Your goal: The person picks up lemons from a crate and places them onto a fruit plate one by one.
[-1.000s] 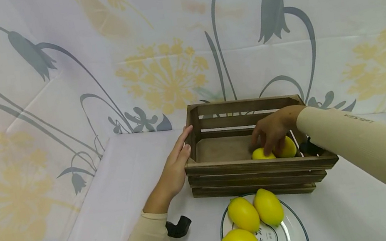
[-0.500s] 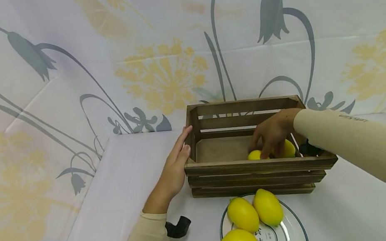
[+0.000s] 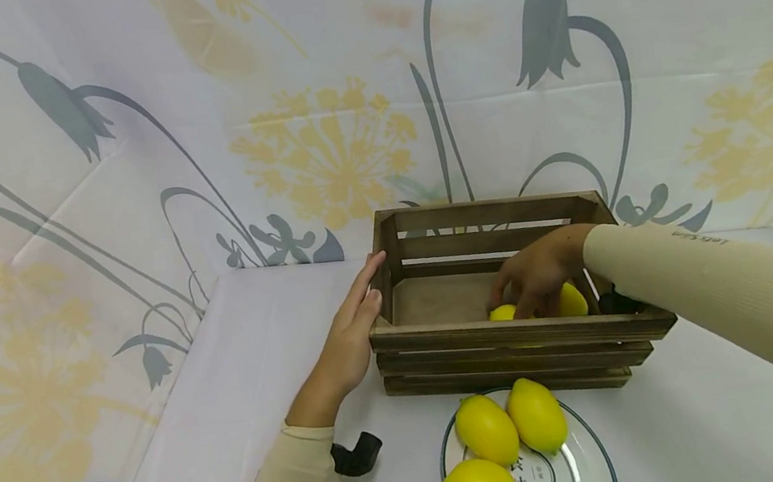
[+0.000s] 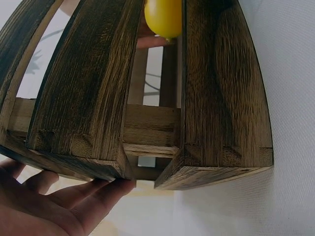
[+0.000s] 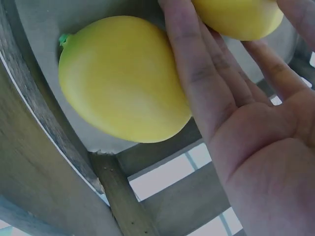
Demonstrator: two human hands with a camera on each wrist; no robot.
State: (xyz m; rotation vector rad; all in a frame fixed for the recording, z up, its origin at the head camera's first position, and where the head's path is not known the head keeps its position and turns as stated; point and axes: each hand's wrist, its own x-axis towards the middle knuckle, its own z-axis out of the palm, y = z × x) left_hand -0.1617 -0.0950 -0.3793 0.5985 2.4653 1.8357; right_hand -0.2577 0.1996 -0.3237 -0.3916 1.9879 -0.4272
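A dark brown slatted wooden crate (image 3: 522,329) stands on the white table. My left hand (image 3: 352,335) rests against the crate's left end, its fingertips (image 4: 120,187) at the slats' ends in the left wrist view. Inside the crate my right hand (image 3: 539,272) holds a yellow lemon (image 3: 502,313) near the front wall, with fingers and thumb on either side of it; the front slats partly hide it. A second lemon (image 5: 123,78) lies on the crate floor beside the fingers, toward the right end.
In front of the crate is a white plate (image 3: 584,479) with a dark rim, bearing three lemons (image 3: 488,430). A black curved object (image 3: 358,454) shows by the left forearm. A cloth with printed flowers (image 3: 327,56) hangs behind.
My right hand has shifted a little to the left inside the crate, and the lemon it holds has moved left with it. The left hand, crate and plate have stayed put.
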